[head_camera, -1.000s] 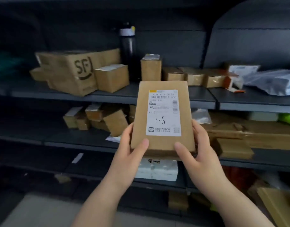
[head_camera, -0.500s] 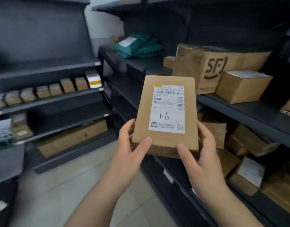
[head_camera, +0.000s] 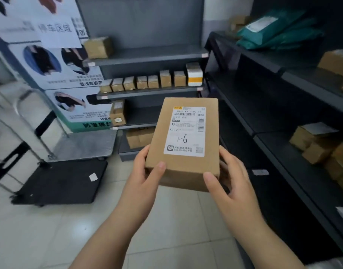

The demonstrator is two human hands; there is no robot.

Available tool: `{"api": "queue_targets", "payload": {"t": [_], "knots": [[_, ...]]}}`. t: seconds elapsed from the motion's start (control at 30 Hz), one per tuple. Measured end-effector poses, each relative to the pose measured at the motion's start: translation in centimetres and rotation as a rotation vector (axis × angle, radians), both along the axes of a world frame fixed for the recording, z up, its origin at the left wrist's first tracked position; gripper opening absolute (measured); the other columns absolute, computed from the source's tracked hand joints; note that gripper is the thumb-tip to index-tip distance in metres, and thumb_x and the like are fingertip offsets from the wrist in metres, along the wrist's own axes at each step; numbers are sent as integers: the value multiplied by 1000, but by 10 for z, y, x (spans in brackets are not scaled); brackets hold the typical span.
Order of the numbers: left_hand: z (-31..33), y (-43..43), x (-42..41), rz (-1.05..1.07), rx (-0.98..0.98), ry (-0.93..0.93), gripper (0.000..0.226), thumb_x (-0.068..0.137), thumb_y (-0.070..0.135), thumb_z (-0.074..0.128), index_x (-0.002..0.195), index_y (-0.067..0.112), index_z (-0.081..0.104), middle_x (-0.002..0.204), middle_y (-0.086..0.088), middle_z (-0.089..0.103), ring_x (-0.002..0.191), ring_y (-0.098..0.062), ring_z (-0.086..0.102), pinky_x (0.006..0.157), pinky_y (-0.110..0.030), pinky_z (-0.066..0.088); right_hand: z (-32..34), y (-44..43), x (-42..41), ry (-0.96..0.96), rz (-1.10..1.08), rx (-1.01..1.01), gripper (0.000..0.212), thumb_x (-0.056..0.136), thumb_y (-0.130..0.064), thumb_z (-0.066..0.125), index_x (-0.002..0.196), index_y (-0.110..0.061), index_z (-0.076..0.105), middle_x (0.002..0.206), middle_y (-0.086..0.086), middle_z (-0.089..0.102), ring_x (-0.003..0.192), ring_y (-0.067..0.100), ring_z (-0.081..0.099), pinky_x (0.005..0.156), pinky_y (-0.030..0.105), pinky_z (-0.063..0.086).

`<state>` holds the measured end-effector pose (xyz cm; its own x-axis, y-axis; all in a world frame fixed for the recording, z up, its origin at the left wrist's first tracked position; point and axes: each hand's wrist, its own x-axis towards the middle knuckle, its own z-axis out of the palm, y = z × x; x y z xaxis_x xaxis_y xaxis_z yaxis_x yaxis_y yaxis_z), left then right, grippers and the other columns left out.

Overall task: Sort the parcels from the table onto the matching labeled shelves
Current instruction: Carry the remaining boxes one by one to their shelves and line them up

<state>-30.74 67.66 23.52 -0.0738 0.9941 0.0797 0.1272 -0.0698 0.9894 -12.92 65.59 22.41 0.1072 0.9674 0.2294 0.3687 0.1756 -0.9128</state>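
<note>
Two bare hands hold a brown cardboard parcel (head_camera: 183,166) between them. The left hand (head_camera: 145,171) grips its lower left edge, thumb on the front. The right hand (head_camera: 232,179) grips the lower right corner likewise. Above the thumbs, a white label (head_camera: 186,131) reads "1-6". Beyond the fingertips, dark shelves (head_camera: 151,55) hold small boxes (head_camera: 147,81). Best to keep the label facing up and check it against the shelf tags, unreadable here, before placing.

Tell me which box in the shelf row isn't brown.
The white box with an orange band, at the row's right end; the rest are brown cardboard.
</note>
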Motion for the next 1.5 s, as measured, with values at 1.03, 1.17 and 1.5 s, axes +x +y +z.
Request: {"api": "queue_targets", "payload": {"t": [1.03, 1.17, 1.5], "knots": [[11, 351, -241, -2, 228, -158, 81, 71, 10, 60, 144, 31, 33, 133, 17, 55, 124, -2, 49, 95, -15, 44, 33, 398, -229, 19, 252, 121, 57, 88, -40, 52, 140, -51, 29, 137, -20, 46, 125, 3, 46, 103, 38, 43], [19, 431, -242, 81, 248, -196, 80, 66, 7, 58, 138, 36, 37, 125, 25, 58, 119, 3, 50, 87, -9, 44, 42, 481, -235, -10, 300, 121, 62, 86, -34, 55, 129, -63, 22, 139, -30, 38, 127, -7, 38, 104, 29, 40], [12, 572, -258, 156, 260, -241, 77, 68, 7, 58, 138, 31, 39, 129, 19, 58, 121, 1, 51, 91, -13, 45, 44, 622, -257, -37, 337, 100, 64, 87, -32, 56, 127, -65, 20, 139, -33, 35, 129, -9, 34, 109, 34, 35]]}}
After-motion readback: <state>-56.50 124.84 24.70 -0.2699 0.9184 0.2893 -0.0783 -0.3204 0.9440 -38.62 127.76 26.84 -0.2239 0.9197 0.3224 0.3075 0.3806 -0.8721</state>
